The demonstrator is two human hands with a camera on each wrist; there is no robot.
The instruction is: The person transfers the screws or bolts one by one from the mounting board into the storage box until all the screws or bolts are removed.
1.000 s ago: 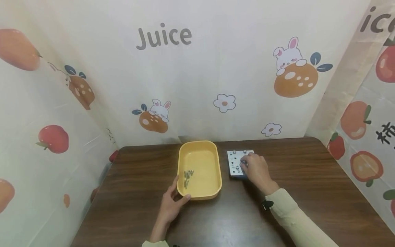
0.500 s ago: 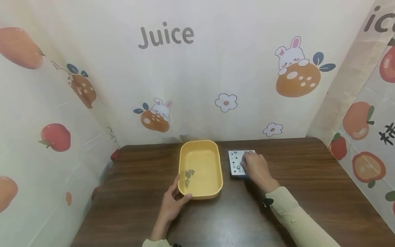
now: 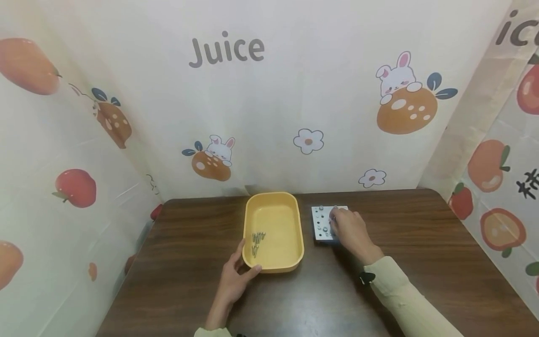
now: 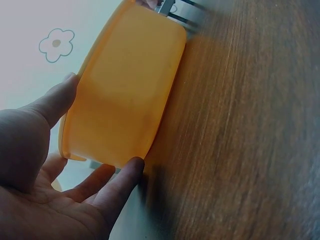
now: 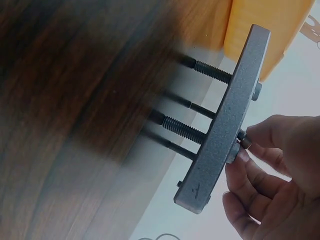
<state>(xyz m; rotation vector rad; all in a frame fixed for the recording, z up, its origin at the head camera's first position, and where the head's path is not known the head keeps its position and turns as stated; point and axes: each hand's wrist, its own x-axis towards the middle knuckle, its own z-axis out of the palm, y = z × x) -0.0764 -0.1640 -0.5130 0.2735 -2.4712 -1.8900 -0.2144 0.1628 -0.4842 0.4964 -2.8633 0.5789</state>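
My right hand [image 3: 351,230] reaches over a metal plate [image 3: 320,224] with holes and several screws in it. In the right wrist view, thumb and fingers pinch the head of a small screw [image 5: 245,141] at the plate's upper face. Threaded shanks [image 5: 184,131] stick out below the plate. A yellow tray [image 3: 282,238] stands left of the plate. My left hand [image 3: 233,278] holds its near left corner, thumb at the near rim and fingers along the left side. Several loose screws [image 3: 257,241] lie in the tray's left part.
Tray and plate stand side by side on a dark wooden table [image 3: 177,262]. Behind it, close to the far edge, hangs a printed curtain [image 3: 269,103], with more curtain at both sides.
The right fingers have shifted slightly on the small screw over the plate. The left hand, the tray and its loose screws stay in place; the head view moved a little.
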